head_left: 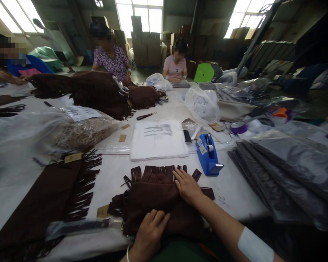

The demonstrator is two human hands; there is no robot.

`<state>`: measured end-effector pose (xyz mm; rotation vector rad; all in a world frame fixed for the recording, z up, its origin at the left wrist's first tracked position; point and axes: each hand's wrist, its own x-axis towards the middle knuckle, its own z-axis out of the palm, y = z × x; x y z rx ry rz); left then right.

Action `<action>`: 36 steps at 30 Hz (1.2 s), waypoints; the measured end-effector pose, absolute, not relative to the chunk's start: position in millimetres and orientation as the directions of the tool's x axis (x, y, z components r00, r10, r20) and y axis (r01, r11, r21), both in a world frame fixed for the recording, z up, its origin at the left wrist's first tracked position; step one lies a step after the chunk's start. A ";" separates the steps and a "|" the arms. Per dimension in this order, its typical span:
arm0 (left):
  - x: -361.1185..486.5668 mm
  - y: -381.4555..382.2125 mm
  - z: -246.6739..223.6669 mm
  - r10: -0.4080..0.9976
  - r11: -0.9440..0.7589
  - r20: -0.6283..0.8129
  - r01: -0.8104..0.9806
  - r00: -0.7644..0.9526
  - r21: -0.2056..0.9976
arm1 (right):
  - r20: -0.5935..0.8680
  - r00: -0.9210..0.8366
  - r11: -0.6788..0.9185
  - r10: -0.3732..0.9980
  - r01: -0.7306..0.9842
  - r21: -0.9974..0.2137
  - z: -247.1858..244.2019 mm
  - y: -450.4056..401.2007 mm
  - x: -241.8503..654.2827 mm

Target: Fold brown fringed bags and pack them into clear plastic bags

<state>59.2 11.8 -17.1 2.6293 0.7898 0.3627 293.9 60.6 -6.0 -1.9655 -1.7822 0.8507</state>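
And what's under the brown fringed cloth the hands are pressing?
The cloth lies on the white table, and its folds hide whatever is directly beneath it. The table shows beyond its edges, and a card tag sits by its left side.

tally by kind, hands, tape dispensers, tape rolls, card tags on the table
hands, left hand and right hand: 2
blue tape dispenser: 1
purple tape roll: 1
brown card tags: 5
total: 9
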 end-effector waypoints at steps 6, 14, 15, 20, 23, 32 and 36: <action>57.8 33.4 17.0 0.663 -0.620 0.073 0.492 0.745 0.611 | -0.122 0.161 -0.193 0.979 0.568 -0.800 23.2 56.9 371.3; 60.2 125.1 120.6 0.689 -0.567 -0.019 0.555 0.725 0.608 | 0.011 -0.043 0.025 0.999 0.355 -0.935 62.6 16.7 360.1; 60.4 134.8 136.6 0.694 -0.537 -0.065 0.575 0.717 0.618 | 0.055 0.015 0.045 0.998 0.388 -0.920 66.6 28.2 349.2; 47.7 161.2 207.7 0.633 -0.230 -0.399 0.653 0.664 0.721 | 0.197 0.082 0.168 0.977 0.274 -0.947 94.0 89.4 310.8; 25.8 162.0 230.1 0.651 -0.139 -0.467 0.699 0.598 0.702 | 0.084 -0.025 0.085 0.996 0.013 -0.996 99.8 95.7 298.6; -34.0 147.8 187.6 0.651 -0.065 -0.542 0.751 0.531 0.657 | -0.208 -0.404 -0.443 0.891 -0.669 -0.597 68.7 25.1 226.8; -35.9 141.0 139.7 0.763 -0.226 -0.389 0.777 0.516 0.588 | -0.247 -0.383 -0.455 0.890 -0.741 -0.494 70.8 -2.3 225.4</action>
